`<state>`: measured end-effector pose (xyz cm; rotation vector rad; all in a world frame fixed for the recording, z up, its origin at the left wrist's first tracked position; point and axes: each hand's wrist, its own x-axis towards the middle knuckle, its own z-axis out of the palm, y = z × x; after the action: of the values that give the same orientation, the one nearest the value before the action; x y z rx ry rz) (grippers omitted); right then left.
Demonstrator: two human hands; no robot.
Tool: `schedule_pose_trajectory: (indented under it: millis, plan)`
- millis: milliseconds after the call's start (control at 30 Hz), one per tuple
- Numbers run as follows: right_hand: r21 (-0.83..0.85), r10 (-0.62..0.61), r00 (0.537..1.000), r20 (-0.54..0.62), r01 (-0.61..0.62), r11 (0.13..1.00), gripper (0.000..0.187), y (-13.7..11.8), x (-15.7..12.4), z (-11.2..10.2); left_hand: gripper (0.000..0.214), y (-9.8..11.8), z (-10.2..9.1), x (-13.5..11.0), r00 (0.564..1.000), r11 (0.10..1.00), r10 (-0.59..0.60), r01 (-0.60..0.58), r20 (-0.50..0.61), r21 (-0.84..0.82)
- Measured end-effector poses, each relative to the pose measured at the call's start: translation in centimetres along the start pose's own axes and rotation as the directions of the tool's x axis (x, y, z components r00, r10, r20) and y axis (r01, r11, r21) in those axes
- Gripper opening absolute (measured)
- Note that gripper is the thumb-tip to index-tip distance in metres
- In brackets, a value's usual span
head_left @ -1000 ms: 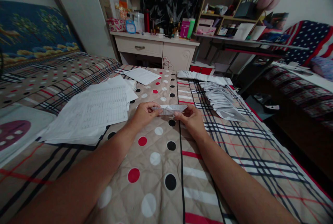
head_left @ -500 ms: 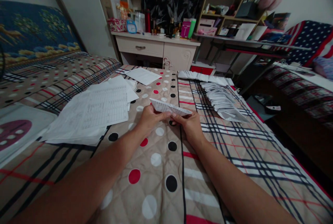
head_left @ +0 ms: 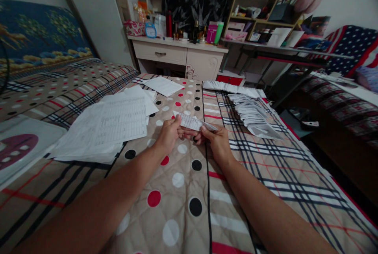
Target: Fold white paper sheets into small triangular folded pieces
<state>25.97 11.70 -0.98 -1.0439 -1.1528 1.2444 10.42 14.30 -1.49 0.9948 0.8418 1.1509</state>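
Note:
A folded printed paper slip (head_left: 193, 122) is held just above the quilted bedspread (head_left: 189, 191). My left hand (head_left: 169, 135) pinches its left end, fingers closed. My right hand (head_left: 215, 140) grips its right end from below, thumb on top. To the left lies a loose pile of printed sheets (head_left: 112, 122). To the right, a fanned row of folded slips (head_left: 251, 114) runs along the plaid part of the cover.
A single sheet (head_left: 163, 85) and another line of folded slips (head_left: 230, 87) lie at the bed's far edge. Beyond stand a cream dresser (head_left: 180, 55) crowded with bottles, and a shelf desk (head_left: 274, 47). A white tray (head_left: 20, 147) sits at left.
The slip went from flat and edge-on to tilted with its printed face up. Both hands drew slightly closer together and nearer to me.

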Motion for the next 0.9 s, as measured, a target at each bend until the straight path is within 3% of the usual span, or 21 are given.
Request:
schedule_pose_trajectory:
  millis: [100,200,333,467,667,900]
  plan:
    - [-0.092,-0.065,0.997,-0.030,0.062,0.994,0.023,0.3,0.3,-0.2,0.067,0.3,0.0,0.1,0.999,0.999,-0.039,0.038,-0.018,-0.030]
    - [-0.245,-0.178,0.983,-0.035,0.165,0.955,0.013,0.5,0.5,-0.3,0.060,0.6,0.1,0.0,0.998,0.999,-0.029,0.027,-0.047,-0.047]
    - [-0.343,-0.249,0.968,-0.016,0.228,0.911,0.035,0.3,0.3,-0.2,0.041,0.8,0.2,-0.1,0.996,0.997,0.037,-0.043,-0.081,-0.070]
    - [-0.336,-0.220,0.975,-0.008,0.205,0.919,0.040,0.4,0.2,-0.4,0.039,0.5,0.1,0.2,0.992,0.994,0.078,-0.085,-0.102,-0.068]
    - [-0.346,-0.185,0.982,-0.044,0.159,0.925,0.030,0.9,0.7,-0.7,0.048,-0.5,-0.6,0.7,0.986,0.982,0.123,-0.105,-0.111,0.157]
    - [-0.443,-0.242,0.957,-0.163,0.148,0.884,0.019,1.2,1.2,-1.9,0.024,-0.2,-1.2,0.6,0.968,0.819,0.242,-0.170,-0.061,0.547]
